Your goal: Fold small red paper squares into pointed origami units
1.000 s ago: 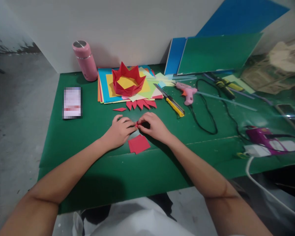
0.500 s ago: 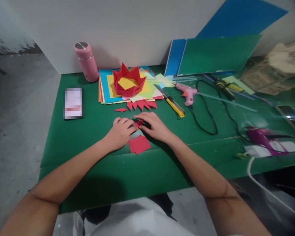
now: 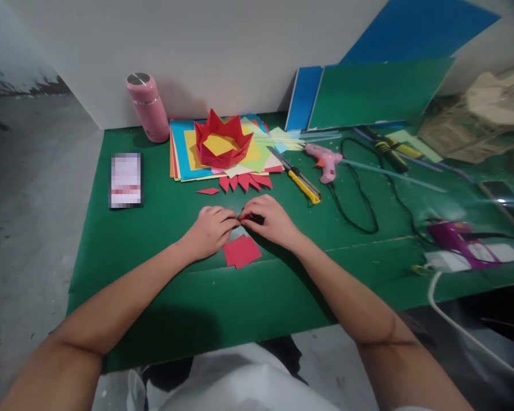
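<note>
A small piece of red paper (image 3: 245, 217) is pinched between my two hands, mostly hidden by the fingers. My left hand (image 3: 212, 228) grips it from the left, fingers curled. From the right, my right hand (image 3: 269, 218) holds it between thumb and fingertips. Just below lie several red paper squares (image 3: 242, 251), with a pale grey piece at their upper edge. Beyond my hands, several folded red paper points (image 3: 246, 182) form a row, and a single red diamond piece (image 3: 208, 192) lies to their left.
A red folded paper ring (image 3: 223, 158) sits on stacked coloured sheets (image 3: 177, 149). A pink flask (image 3: 149, 109) stands at the back left, above a blurred-out rectangle (image 3: 125, 180). A yellow box cutter (image 3: 302, 184), pink glue gun (image 3: 325, 162) and cable lie right.
My right hand's fingers have closed in, and the hands have come together over the red paper, so less of it shows. The view has shifted slightly.
</note>
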{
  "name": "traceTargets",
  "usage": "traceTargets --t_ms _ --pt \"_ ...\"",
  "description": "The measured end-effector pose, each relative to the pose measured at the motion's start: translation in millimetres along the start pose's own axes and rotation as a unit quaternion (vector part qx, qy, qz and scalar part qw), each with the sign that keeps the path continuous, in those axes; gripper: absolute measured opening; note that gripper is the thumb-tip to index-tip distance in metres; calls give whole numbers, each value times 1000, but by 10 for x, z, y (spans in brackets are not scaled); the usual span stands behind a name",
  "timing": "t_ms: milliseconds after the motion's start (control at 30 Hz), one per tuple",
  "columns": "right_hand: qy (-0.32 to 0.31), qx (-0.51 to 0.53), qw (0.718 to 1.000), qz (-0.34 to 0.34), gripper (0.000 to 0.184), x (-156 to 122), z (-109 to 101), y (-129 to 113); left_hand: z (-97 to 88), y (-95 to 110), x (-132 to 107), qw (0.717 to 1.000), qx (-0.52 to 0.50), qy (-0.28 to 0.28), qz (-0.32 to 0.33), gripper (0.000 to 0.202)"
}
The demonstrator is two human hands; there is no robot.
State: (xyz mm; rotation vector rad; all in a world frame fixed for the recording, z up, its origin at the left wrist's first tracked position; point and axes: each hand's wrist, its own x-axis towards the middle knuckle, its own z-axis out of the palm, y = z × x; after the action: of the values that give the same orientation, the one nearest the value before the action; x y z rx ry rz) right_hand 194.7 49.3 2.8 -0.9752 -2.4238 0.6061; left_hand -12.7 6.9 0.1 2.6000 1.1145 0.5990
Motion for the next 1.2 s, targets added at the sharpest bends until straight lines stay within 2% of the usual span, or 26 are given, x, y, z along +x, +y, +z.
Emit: traceTargets --t_ms 167,267,333,400,533,633,733,1033,1200 --pt "16 -13 1000 -16 5 19 6 -12 -3 -14 19 995 -98 17 18 21" --pt "26 36 999 -8 7 27 42 -72 12 -26 33 976 -204 52 -52 17" --pt "68 105 991 50 7 30 78 -136 32 -33 47 946 -290 78 -122 23" --pt "98 199 968 114 10 30 115 -208 54 -36 64 906 -369 105 -180 26" --pt "149 319 917 188 16 14 173 -330 62 -16 96 829 -491 109 -244 23" --pt "162 376 888 210 20 1 194 -370 26 11 105 798 -525 110 -274 27" --pt "164 404 874 215 25 3 205 -373 -9 27 105 796 -523 124 -278 29" --pt "134 430 866 218 29 13 236 -372 42 58 103 795 -527 157 -256 33" --pt "156 381 888 206 27 11 219 -400 27 67 101 783 -527 148 -295 34"
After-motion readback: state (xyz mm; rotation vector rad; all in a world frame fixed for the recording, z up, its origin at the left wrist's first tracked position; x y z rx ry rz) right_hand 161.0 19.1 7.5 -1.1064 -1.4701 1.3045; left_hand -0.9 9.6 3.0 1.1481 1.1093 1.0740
